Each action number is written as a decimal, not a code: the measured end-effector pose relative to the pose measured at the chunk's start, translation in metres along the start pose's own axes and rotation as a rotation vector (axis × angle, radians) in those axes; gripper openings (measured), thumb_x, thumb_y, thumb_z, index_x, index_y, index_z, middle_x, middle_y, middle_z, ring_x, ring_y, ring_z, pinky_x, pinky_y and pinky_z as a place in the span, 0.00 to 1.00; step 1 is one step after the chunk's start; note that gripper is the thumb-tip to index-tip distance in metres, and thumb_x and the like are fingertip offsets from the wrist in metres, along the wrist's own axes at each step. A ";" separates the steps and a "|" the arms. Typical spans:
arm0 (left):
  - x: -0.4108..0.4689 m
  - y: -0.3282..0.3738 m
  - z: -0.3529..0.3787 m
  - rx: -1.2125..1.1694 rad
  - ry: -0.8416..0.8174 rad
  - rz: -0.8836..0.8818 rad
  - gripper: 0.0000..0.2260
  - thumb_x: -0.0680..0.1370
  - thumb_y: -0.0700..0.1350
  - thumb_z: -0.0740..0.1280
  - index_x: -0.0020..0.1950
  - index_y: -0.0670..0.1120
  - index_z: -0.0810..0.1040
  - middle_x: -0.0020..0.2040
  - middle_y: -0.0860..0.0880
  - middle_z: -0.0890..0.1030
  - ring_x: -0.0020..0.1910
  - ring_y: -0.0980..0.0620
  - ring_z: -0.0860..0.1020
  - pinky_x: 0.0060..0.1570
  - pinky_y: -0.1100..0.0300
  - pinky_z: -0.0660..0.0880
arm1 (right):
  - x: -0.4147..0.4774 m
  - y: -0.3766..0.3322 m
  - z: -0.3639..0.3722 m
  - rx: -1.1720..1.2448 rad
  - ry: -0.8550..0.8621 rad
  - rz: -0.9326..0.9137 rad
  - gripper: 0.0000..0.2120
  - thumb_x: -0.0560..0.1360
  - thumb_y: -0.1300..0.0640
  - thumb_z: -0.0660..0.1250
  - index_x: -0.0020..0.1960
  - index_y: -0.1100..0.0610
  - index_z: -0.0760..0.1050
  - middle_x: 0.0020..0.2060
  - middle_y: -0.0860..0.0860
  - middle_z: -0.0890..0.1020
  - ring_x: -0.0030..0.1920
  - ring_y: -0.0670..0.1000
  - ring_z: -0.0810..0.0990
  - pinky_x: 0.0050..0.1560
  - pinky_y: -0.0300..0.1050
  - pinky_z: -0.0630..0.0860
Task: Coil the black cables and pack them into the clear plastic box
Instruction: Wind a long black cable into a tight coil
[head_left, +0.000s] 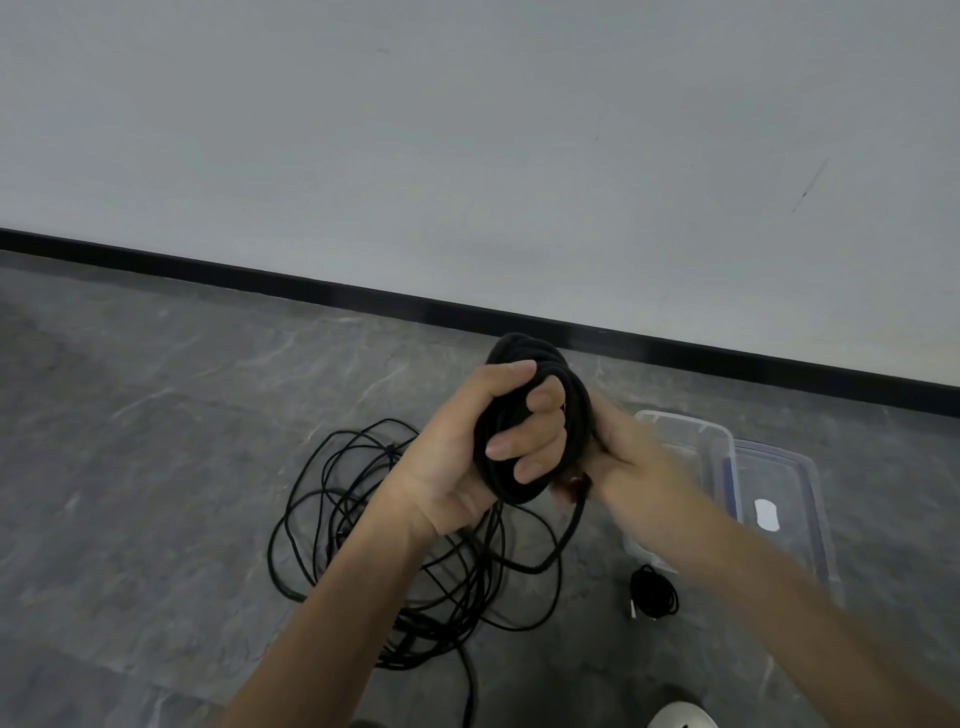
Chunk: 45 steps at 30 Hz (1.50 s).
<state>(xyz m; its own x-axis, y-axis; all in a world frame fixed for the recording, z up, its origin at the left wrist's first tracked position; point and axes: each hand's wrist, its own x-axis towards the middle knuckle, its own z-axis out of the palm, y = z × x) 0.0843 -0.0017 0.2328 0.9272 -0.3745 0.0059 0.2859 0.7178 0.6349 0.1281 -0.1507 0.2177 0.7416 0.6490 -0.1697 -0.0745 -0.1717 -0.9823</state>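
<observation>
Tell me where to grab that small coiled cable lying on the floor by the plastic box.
Probably from straight above: the small coiled cable lies flat on the floor, so pinch across its bundled strands on the near side, away from the clear plastic box.

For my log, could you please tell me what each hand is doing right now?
Left hand: closed, holding the coil.
Right hand: closed, holding the coil's tail.
</observation>
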 end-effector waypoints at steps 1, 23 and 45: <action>0.000 0.000 0.000 0.007 0.008 0.014 0.11 0.75 0.52 0.67 0.37 0.47 0.74 0.23 0.56 0.70 0.25 0.58 0.69 0.31 0.67 0.70 | 0.000 0.000 0.003 0.028 0.003 0.005 0.26 0.80 0.73 0.51 0.54 0.43 0.74 0.35 0.52 0.79 0.32 0.50 0.76 0.31 0.40 0.75; 0.006 0.000 0.008 0.104 0.306 0.226 0.08 0.74 0.52 0.65 0.39 0.49 0.74 0.30 0.54 0.69 0.35 0.56 0.75 0.42 0.62 0.74 | -0.009 -0.007 0.018 0.058 -0.026 0.163 0.13 0.81 0.69 0.55 0.52 0.56 0.76 0.37 0.52 0.82 0.36 0.47 0.82 0.47 0.47 0.80; 0.007 0.002 0.002 0.386 0.505 0.427 0.08 0.78 0.49 0.59 0.43 0.47 0.72 0.33 0.53 0.73 0.42 0.54 0.77 0.57 0.57 0.69 | -0.013 -0.019 0.019 0.404 -0.153 0.359 0.05 0.78 0.67 0.61 0.47 0.58 0.71 0.52 0.59 0.84 0.57 0.54 0.82 0.63 0.54 0.74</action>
<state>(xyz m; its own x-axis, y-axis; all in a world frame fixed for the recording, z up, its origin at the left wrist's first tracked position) 0.0906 -0.0036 0.2358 0.9628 0.2696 0.0168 -0.1413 0.4496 0.8820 0.1068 -0.1416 0.2369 0.5200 0.7074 -0.4788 -0.5762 -0.1234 -0.8080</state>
